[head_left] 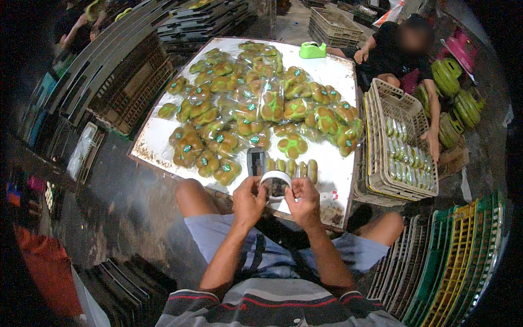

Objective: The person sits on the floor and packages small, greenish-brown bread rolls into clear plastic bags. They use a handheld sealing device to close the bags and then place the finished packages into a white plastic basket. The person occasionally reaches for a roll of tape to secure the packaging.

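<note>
A white ring-shaped roll [276,174], probably of tape or labels, is held upright over the table's near edge. My left hand [249,199] pinches its left side and my right hand [303,200] its right side, fingers bent around it. Just beyond the roll stands a dark box-shaped device [255,162], partly hidden by my left hand. Beside it lies a row of small elongated green-brown buns [302,170]. Clear bags of brown and green clustered buns [223,143], many with green round stickers, cover much of the white table [158,131].
A bright green tape dispenser [312,50] sits at the far edge. On the right, stacked beige crates [378,136] hold small wrapped packs, and a person [400,60] reaches into the top one. Dark trays [103,71] rise at left; coloured crates [447,261] stand at lower right.
</note>
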A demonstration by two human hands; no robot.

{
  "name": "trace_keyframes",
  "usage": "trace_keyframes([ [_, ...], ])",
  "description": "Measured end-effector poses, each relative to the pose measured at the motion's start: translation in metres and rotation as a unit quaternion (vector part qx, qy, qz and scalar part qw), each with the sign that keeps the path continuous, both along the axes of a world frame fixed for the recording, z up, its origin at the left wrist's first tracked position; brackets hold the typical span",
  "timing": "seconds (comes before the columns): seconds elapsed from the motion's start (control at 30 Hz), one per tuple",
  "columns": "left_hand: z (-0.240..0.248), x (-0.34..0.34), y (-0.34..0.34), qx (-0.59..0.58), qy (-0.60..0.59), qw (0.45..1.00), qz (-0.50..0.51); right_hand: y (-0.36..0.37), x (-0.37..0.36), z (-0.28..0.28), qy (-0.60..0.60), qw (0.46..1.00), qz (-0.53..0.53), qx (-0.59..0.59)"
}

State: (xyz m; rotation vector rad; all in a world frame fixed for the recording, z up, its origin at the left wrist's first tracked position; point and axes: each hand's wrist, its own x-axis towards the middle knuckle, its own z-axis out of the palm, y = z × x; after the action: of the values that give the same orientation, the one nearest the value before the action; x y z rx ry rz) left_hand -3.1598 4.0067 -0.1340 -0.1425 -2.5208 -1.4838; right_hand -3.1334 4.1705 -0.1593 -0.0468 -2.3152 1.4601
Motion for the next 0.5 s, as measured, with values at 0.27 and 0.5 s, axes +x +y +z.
trace_keyframes([
  [0.27,0.0,0.012,-0.005,-0.003,0.072,0.997,-0.009,0.001,0.011,0.001,-0.04,0.974,0.109,-0.193],
  [0.5,0.016,0.036,-0.03,-0.069,0.001,0.998,-0.011,-0.013,0.005,-0.007,-0.214,0.782,0.331,-0.483],
])
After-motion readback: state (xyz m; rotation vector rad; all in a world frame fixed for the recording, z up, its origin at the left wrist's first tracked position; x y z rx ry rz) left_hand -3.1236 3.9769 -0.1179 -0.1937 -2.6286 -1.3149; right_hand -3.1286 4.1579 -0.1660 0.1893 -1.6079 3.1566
